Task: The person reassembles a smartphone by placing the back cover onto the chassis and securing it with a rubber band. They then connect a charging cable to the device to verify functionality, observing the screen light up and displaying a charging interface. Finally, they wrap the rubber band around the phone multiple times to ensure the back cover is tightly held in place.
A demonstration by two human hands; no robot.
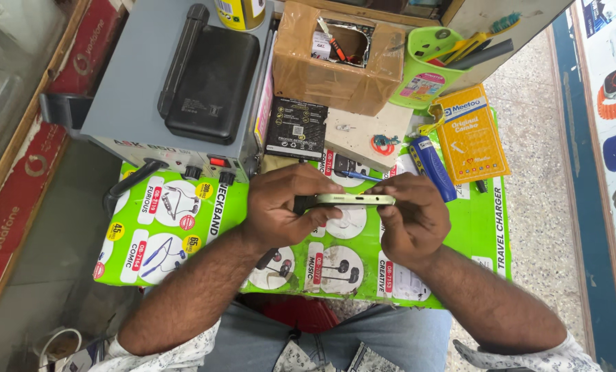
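A slim pale-green phone (353,200) is held edge-on between both hands, above a green printed mat (184,227) on a small table. My left hand (280,207) grips the phone's left end, fingers curled over its top edge. My right hand (411,217) pinches the right end. A thin blue-handled tool (355,176) lies just behind the phone, near my left fingertips.
A grey machine (136,76) with a black pad on top stands at the back left. Behind the hands are a small black box (295,129), a taped cardboard box (335,65), a green tool holder (428,69), an orange packet (470,134) and a blue lighter (433,169).
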